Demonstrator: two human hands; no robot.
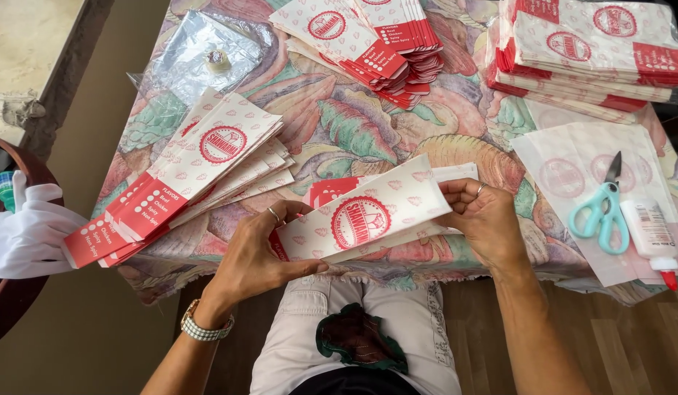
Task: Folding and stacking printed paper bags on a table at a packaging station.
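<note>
- Left hand [257, 252] and right hand [485, 219] — two in all — each pinch an end of one white-and-red paper bag [364, 216], held flat above the near edge of the bench [456, 124].
- Four heaps of like bags: one fanned pile [200, 164] left of the left hand, one stack [368, 44] beyond both hands, one stack [595, 55] beyond the right hand, a small pile [324, 192] under the held bag.
- Right of the right hand: one pair of scissors [602, 208], one glue bottle [652, 234].
- One white glove [24, 234] far left.
</note>
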